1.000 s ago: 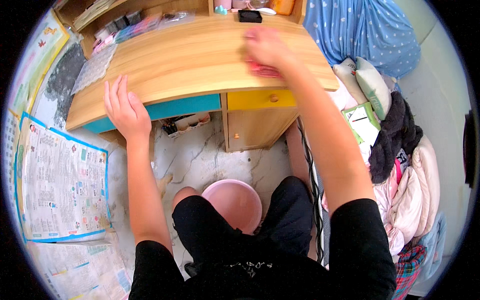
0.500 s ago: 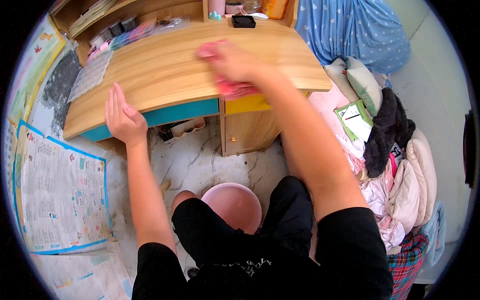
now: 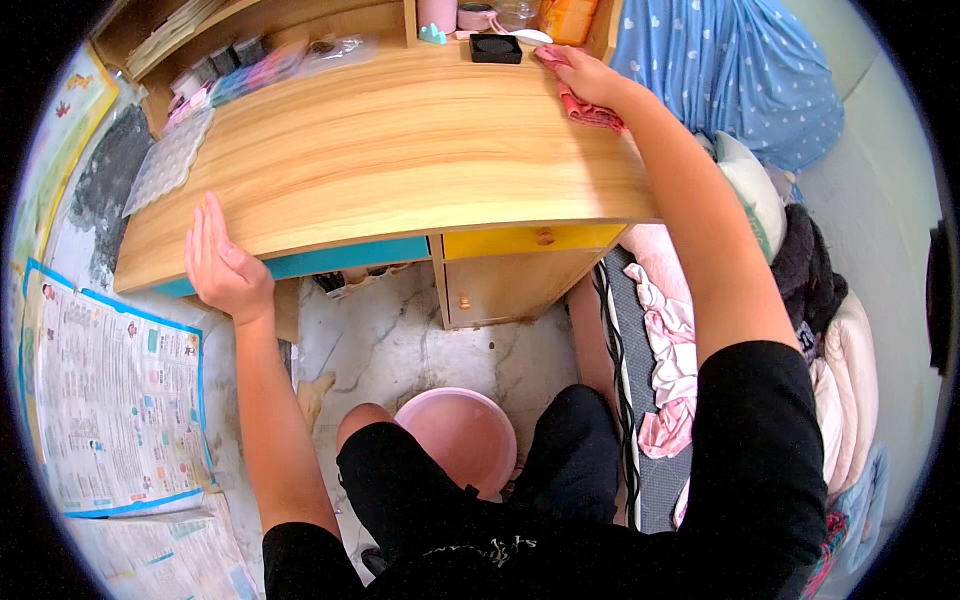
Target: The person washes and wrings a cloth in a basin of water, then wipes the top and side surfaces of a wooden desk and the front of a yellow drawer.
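A wooden desk [image 3: 380, 150] spreads in front of me. Near its back right corner, my right hand [image 3: 592, 80] holds a red-pink cloth [image 3: 592, 112] down on the top, the fabric showing past the fingers and under the palm. My left hand [image 3: 228, 265] is raised by the desk's front left edge, its fingers stretched upward and nothing in it; whether it touches the edge I cannot tell. A small black square box [image 3: 496, 48] stands left of the cloth, with a white spoon-like piece [image 3: 528, 36] beside it.
A pink basin [image 3: 458, 440] sits on the marbled floor between my knees. Pens and jars fill the shelf's left [image 3: 245, 85]; a clear bumpy sheet [image 3: 170, 160] overhangs the desk's left end. Bedding and clothes [image 3: 845, 370] are heaped at right, below a blue curtain [image 3: 730, 80].
My right hand has swept the cloth from the desk's middle to its back right corner. My left hand remains near the front left edge with fingers extended; the view has shifted slightly.
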`<move>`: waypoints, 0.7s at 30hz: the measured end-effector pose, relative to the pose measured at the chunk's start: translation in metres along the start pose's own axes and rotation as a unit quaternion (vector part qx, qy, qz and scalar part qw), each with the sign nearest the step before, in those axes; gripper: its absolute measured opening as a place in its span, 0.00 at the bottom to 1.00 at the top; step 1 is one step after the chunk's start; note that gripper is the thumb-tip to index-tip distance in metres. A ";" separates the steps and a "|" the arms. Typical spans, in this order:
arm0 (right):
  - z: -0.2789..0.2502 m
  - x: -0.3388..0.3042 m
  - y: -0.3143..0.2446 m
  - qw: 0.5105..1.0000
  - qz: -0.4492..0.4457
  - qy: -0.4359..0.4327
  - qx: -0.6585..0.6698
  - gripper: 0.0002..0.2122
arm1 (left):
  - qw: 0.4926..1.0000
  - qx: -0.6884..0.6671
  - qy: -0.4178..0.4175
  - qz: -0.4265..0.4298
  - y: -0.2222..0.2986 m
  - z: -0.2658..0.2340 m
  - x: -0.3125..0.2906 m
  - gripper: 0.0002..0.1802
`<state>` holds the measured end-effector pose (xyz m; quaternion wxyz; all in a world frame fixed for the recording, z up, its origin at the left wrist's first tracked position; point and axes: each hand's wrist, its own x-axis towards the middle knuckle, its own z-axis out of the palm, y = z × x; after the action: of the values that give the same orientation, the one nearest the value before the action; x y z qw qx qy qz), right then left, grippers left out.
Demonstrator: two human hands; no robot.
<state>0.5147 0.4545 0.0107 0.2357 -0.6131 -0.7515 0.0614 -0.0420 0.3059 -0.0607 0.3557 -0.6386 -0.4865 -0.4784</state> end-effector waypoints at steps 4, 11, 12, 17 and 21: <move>-0.016 0.013 0.015 0.997 0.060 -0.044 -0.017 0.27 | 1.000 -0.003 -0.004 0.006 0.004 0.002 0.000 0.34; -0.016 -0.030 0.021 0.995 0.028 0.048 -0.083 0.25 | 1.000 -0.028 -0.003 0.009 0.011 0.014 -0.004 0.33; -0.015 -0.043 0.012 0.995 -0.007 0.052 -0.089 0.25 | 1.000 -0.027 -0.001 0.011 0.009 0.014 -0.003 0.33; -0.011 -0.156 -0.090 0.993 -0.086 0.032 -0.068 0.25 | 1.000 -0.015 -0.007 0.004 -0.003 0.002 -0.001 0.30; 0.019 -0.159 -0.170 0.988 -0.149 0.028 -0.041 0.25 | 1.000 -0.024 0.020 -0.002 0.005 0.005 0.000 0.29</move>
<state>0.3767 0.2661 0.0146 0.2379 -0.5048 -0.8295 -0.0224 -0.0362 0.3097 -0.0618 0.3490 -0.6368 -0.4688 -0.5030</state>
